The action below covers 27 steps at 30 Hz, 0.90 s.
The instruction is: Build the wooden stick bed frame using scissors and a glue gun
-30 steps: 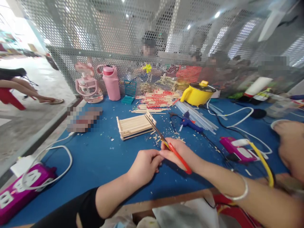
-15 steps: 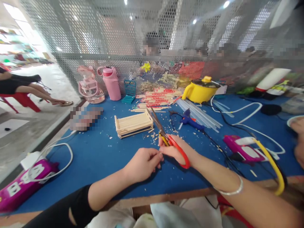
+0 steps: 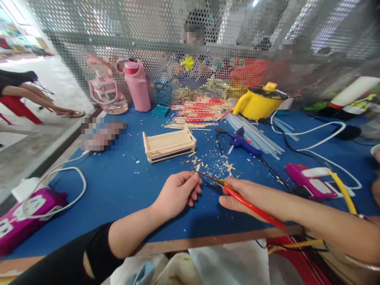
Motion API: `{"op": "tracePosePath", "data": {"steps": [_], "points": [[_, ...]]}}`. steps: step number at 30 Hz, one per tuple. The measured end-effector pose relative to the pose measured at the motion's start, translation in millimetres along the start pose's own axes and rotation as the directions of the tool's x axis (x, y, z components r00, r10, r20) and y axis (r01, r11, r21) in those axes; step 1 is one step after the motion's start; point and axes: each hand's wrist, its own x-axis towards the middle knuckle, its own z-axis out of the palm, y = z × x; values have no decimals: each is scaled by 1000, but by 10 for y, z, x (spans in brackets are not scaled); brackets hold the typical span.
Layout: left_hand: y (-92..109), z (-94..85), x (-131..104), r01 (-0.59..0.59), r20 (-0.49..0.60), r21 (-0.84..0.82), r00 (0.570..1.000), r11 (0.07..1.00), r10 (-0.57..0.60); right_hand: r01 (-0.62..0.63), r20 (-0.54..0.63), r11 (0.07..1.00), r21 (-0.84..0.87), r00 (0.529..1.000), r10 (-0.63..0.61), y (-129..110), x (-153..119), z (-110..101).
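Note:
My left hand (image 3: 178, 194) pinches a short piece of wooden stick (image 3: 198, 168) between thumb and forefinger, low over the table. My right hand (image 3: 240, 196) is closed on a pair of scissors (image 3: 252, 206) with red and yellow handles. Their blades point left, and the tips reach the stick piece at my left fingertips. Just beyond my hands stands a small bed-like model built of wooden sticks (image 3: 170, 143). Stick offcuts (image 3: 228, 167) lie scattered beside the blades. A blue glue gun (image 3: 245, 143) rests behind my right hand.
A heap of red-tipped sticks (image 3: 202, 109) and clear glue sticks (image 3: 258, 136) lie at the back, near a yellow pot (image 3: 258, 103). Pink bottle (image 3: 138, 85) and teal stand (image 3: 162, 99) line the mesh screen. Purple power strips (image 3: 35, 215) and cables flank both sides.
My right hand has drawn back to the right and turned the scissors from pointing away to pointing left, at the stick piece. My hands have moved apart; the stick piece now shows above my left fingertips.

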Motion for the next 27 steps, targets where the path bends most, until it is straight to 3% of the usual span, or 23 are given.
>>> {"op": "tracePosePath", "data": {"steps": [3, 9, 12, 16, 22, 27], "points": [[-25, 7, -10, 0, 46, 17, 999, 1000, -1, -1, 60, 999, 36, 998, -2, -48, 64, -10], [-89, -5, -28, -25, 63, 96, 998, 995, 19, -2, 40, 1000, 31, 999, 1, -84, 101, 10], [-109, -11, -43, -49, 41, 184, 998, 982, 43, -60, -19, 998, -8, 998, 60, -83, 122, 55], [-120, 6, -55, -72, 15, 272, 997, 960, 70, -162, -13, 987, 4, 987, 162, -64, 163, 91], [-160, 12, -26, -63, -40, 284, 996, 957, 78, -158, -28, 987, -18, 987, 157, -113, 173, 89], [-153, -9, -26, -60, 12, 258, 998, 964, 59, -132, -2, 988, -77, 991, 132, -230, 102, 21]]}}
